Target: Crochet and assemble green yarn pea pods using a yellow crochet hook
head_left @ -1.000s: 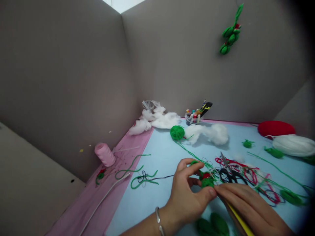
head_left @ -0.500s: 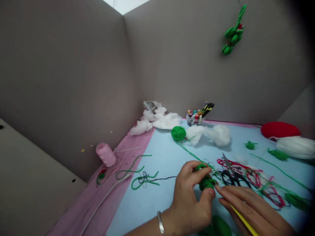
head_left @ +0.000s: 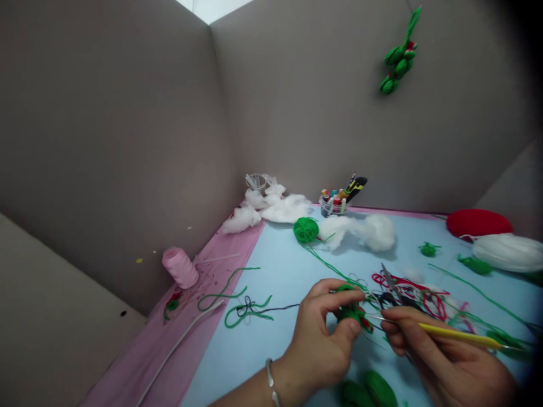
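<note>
The left hand [head_left: 318, 339], with a metal bangle [head_left: 270, 380] on its wrist, sits near the front edge of the bench [head_left: 263, 316]. Its fingers [head_left: 343, 295] are clamped on a small green yarn piece [head_left: 350, 312] flecked with red. The right hand [head_left: 441, 353] is just beside it, its fingers [head_left: 399, 319] closed around a yellow-handled crochet hook [head_left: 458, 333]. The hook lies almost level, and its thin metal tip points at the yarn piece, very near it.

Just beyond the hands, black-handled scissors [head_left: 392, 295] lie among tangled red and green strands [head_left: 424, 299]. A green yarn ball [head_left: 306, 230] sits toward the back of the blue sheet [head_left: 271, 282], with a green strand running from it toward the hands. Cotton stuffing [head_left: 365, 232] lies just beside the ball, and more spills along the back corner. A clear cup of thread spools [head_left: 332, 206] stands at the back edge. A red cushion [head_left: 475, 223] and a white yarn ball [head_left: 509, 252] lie at the right. A pink thread cone [head_left: 180, 267] stands on the pink cloth [head_left: 216, 282] along the left edge.
</note>
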A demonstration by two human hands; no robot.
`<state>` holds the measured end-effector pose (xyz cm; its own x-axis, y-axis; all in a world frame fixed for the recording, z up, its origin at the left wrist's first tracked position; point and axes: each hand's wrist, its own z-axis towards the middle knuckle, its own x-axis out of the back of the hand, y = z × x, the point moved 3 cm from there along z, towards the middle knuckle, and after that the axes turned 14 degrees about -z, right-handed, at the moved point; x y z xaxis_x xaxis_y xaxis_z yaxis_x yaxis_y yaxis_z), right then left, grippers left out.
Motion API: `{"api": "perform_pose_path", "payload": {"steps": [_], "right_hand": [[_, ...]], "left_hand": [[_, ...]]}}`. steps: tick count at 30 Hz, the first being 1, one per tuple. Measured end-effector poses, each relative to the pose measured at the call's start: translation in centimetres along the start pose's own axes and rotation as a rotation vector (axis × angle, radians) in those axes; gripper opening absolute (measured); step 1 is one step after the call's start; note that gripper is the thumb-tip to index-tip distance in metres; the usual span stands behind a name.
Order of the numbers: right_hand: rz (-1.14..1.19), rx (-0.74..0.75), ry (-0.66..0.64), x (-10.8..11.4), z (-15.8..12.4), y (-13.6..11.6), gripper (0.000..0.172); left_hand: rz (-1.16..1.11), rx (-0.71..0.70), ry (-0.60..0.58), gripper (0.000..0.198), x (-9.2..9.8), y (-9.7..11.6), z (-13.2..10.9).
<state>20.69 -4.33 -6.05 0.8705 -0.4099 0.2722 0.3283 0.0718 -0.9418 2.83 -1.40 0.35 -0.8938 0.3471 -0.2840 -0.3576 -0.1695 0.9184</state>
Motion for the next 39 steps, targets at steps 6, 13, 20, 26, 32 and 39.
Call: {"api": "perform_pose_path", "payload": {"steps": [6, 13, 20, 26, 32, 39], "right_hand": [[0.375, -0.231, -0.159, -0.5, 0.0, -0.4, 0.016], [0.485, -0.196, -0.315, -0.1, 0.4, -1.0, 0.024], [-0.462, 0.79, 0.085, 1.3, 0.3, -3.4, 0.016], [-0.6, 0.8, 0.16, 0.1, -0.8, -5.0, 0.01], [-0.54, 0.751, 0.127, -0.1, -0.8, -5.0, 0.006], [-0.542, 0.676, 0.147, -0.1, -0.5, -5.6, 0.005]], "left_hand": [[-0.041, 0.065, -0.031, 0.037, 0.0, -0.2, 0.0], [-0.05, 0.096, -0.024, 0.037, -0.1, -0.1, 0.1], [-0.066, 0.099, -0.003, 0.039, 0.0, -0.3, 0.2], [-0.042, 0.105, -0.02, 0.038, -0.2, -0.5, -0.2], [0.055, 0.117, -0.051, 0.043, -0.6, -0.2, -0.2], [0.096, 0.142, -0.033, 0.047, -0.8, -0.1, -0.2]]}}
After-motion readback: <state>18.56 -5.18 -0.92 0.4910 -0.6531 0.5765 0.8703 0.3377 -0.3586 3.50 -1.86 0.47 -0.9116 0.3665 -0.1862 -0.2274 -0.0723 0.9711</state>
